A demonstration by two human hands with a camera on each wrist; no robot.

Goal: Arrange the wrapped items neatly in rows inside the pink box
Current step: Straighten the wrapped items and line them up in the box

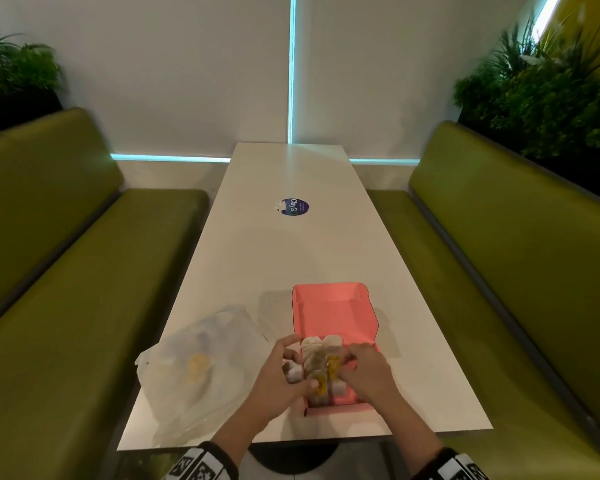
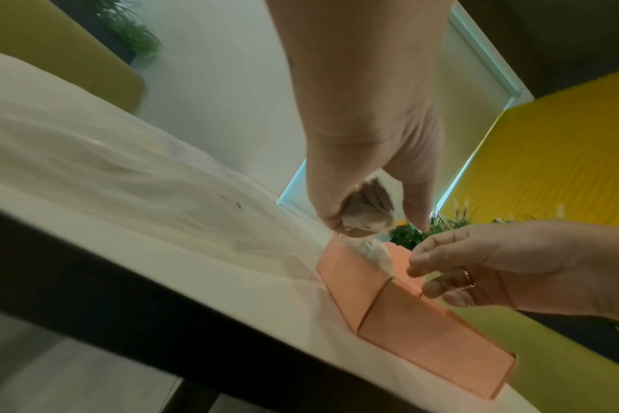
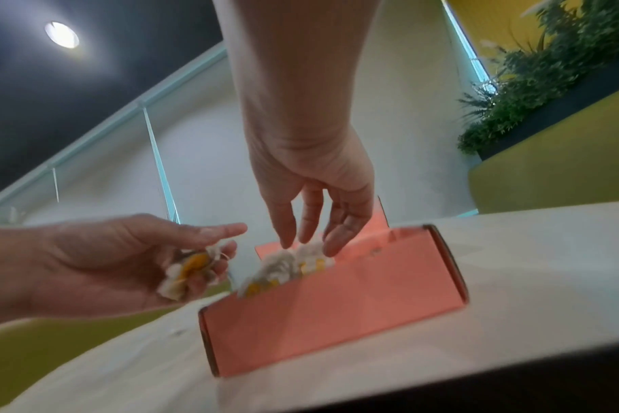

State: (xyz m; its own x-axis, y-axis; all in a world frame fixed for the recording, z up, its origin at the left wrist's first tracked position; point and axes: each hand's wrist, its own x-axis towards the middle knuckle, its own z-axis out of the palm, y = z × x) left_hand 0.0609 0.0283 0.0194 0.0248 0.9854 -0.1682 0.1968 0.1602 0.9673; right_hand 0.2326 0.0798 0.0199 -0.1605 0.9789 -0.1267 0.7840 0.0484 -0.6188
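An open pink box [image 1: 362, 332] sits near the table's front edge, its lid standing up at the back. A few wrapped items [image 1: 321, 367] stand in rows in its left part, white paper with yellow showing [image 3: 283, 269]. My left hand [image 1: 293, 367] hovers at the box's left wall and grips a wrapped item [image 2: 368, 212], seen with yellow in it in the right wrist view [image 3: 191, 268]. My right hand [image 3: 308, 240] reaches down into the box with fairly straight fingers [image 3: 287, 223] that touch the tops of the items. The box's bottom is hidden behind both hands.
A crumpled clear plastic bag [image 1: 201, 368] lies left of the box, something yellowish inside. A round dark sticker [image 1: 295, 206] marks the white table [image 1: 291, 265] further back. Green benches [image 1: 84, 271] flank both sides. The table's near edge runs just below my wrists.
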